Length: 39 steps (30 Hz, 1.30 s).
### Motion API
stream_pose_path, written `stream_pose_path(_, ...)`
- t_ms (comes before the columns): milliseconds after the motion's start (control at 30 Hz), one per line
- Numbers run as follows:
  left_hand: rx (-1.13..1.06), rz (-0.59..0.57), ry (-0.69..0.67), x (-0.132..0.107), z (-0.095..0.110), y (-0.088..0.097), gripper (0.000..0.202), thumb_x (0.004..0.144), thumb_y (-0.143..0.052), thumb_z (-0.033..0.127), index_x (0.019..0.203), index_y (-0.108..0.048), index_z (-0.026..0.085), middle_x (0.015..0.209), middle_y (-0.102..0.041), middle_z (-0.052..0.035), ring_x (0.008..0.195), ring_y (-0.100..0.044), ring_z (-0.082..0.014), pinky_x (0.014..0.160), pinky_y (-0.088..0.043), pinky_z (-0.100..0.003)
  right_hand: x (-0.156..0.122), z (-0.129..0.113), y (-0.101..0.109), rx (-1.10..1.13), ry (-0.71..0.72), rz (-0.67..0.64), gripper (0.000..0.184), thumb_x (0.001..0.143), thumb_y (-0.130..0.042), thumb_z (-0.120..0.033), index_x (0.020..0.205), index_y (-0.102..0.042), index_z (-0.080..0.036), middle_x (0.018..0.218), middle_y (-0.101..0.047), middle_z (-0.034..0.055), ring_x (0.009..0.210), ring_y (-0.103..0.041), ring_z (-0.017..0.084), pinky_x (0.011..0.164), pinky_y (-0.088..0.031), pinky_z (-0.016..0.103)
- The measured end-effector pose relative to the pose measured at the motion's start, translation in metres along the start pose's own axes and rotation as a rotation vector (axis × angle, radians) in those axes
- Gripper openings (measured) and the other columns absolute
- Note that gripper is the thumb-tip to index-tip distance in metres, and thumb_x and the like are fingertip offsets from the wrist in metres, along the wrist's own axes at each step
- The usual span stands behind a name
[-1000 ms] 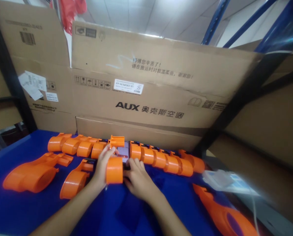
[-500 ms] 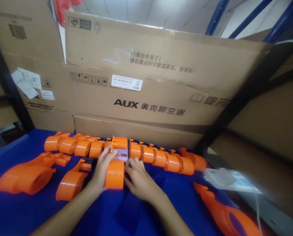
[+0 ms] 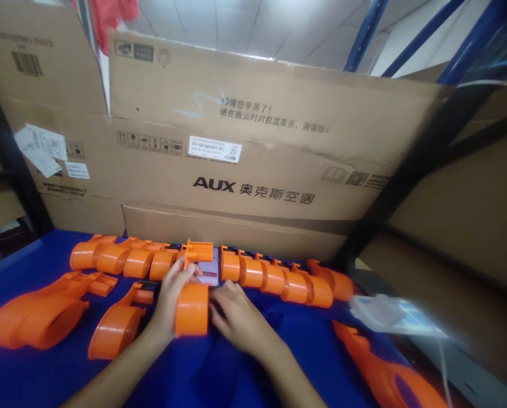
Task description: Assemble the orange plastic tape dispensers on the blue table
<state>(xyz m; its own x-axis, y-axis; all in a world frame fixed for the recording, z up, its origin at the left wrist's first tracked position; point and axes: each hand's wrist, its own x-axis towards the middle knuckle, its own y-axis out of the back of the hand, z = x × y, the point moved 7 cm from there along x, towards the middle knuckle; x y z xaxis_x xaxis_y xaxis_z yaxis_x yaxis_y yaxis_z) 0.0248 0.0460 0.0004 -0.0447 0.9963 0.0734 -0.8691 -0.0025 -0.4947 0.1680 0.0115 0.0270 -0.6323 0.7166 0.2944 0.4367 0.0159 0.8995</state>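
In the head view, my left hand (image 3: 170,297) grips an orange plastic tape dispenser (image 3: 192,310) from its left side. Its wide round band faces me, and its narrower arm rises above my fingers. Against the band's right edge, my right hand (image 3: 236,317) is closed, its fingers curled; what lies between its fingertips is hidden. Behind my hands lies a lit phone-like screen (image 3: 208,266), partly covered. Left of my left arm lies a dispenser with a dark piece at its top (image 3: 118,330).
Similar orange dispensers stand in a row (image 3: 274,277) along the back of the blue table surface (image 3: 168,385). More orange ones (image 3: 36,311) lie at left and another (image 3: 389,368) at right. A large cardboard panel (image 3: 253,164) closes off the back; dark posts flank it.
The view has tilted and shifted slightly, so the scene sits lower and a little further left. My hands stay at the same dispenser; the right fingers remain curled at its edge.
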Motion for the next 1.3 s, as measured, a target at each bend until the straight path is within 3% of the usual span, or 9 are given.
stream_pose_path(167,0.036,-0.007,0.004,0.0,-0.003,-0.001,0.03,0.077,-0.073,0.047,0.079,-0.067,0.018,0.065,-0.06,0.0015,0.056,-0.053,-0.0127,0.055,-0.042,-0.023,-0.001,0.0,-0.001,0.01,0.017,-0.03,0.013,0.098,-0.055,-0.027,0.098,-0.065,-0.019,0.102,-0.065,0.0089,0.099,-0.054,0.022,0.089,-0.041,0.036)
stream_pose_path(367,0.079,-0.034,-0.042,0.0,-0.003,-0.006,0.03,0.076,-0.074,0.047,0.073,-0.066,0.018,0.07,-0.062,-0.0005,0.063,-0.055,-0.0153,0.063,-0.045,-0.025,-0.001,0.01,0.001,0.084,-0.034,0.049,0.009,0.092,-0.064,-0.027,0.089,-0.064,-0.019,0.098,-0.066,0.0078,0.096,-0.057,0.023,0.086,-0.044,0.035)
stream_pose_path(467,0.08,-0.051,-0.032,0.0,-0.004,-0.008,0.032,0.076,-0.073,0.048,0.069,-0.065,0.018,0.067,-0.06,0.0,0.061,-0.054,-0.0151,0.062,-0.044,-0.025,-0.001,0.01,0.004,0.162,-0.059,0.065,0.004,0.089,-0.067,-0.02,0.091,-0.064,-0.019,0.098,-0.067,0.0065,0.093,-0.059,0.022,0.084,-0.045,0.033)
stream_pose_path(600,0.076,-0.063,-0.016,-0.001,-0.006,-0.009,0.033,0.076,-0.073,0.049,0.069,-0.066,0.018,0.066,-0.059,-0.0002,0.06,-0.053,-0.0148,0.06,-0.044,-0.025,0.0,0.005,0.009,0.229,-0.071,0.052,0.012,0.089,-0.062,-0.013,0.098,-0.066,-0.021,0.097,-0.068,0.0049,0.089,-0.06,0.02,0.079,-0.046,0.03)
stream_pose_path(1133,0.052,-0.055,0.015,-0.006,-0.008,-0.012,0.029,0.076,-0.075,0.046,0.071,-0.066,0.018,0.071,-0.065,-0.0024,0.064,-0.057,-0.0165,0.063,-0.045,-0.026,-0.001,-0.002,0.009,0.124,-0.004,-0.031,0.015,0.096,-0.055,-0.019,0.101,-0.069,-0.021,0.097,-0.072,0.0053,0.095,-0.058,0.022,0.086,-0.043,0.033)
stream_pose_path(1200,0.027,-0.071,0.018,-0.008,-0.007,-0.015,0.029,0.077,-0.074,0.046,0.072,-0.066,0.018,0.072,-0.065,-0.0023,0.065,-0.058,-0.0165,0.064,-0.046,-0.026,-0.001,0.001,0.012,0.127,-0.021,0.014,0.015,0.097,-0.055,-0.021,0.1,-0.069,-0.021,0.101,-0.071,0.0062,0.098,-0.058,0.022,0.089,-0.042,0.035)
stream_pose_path(1300,0.033,-0.071,-0.007,-0.009,-0.004,-0.017,0.032,0.077,-0.075,0.048,0.071,-0.066,0.018,0.071,-0.066,-0.0028,0.065,-0.059,-0.0161,0.065,-0.047,-0.026,-0.003,0.011,0.025,0.226,-0.099,0.193,0.018,0.099,-0.053,-0.027,0.096,-0.07,-0.022,0.099,-0.07,0.0069,0.097,-0.06,0.023,0.09,-0.043,0.036)
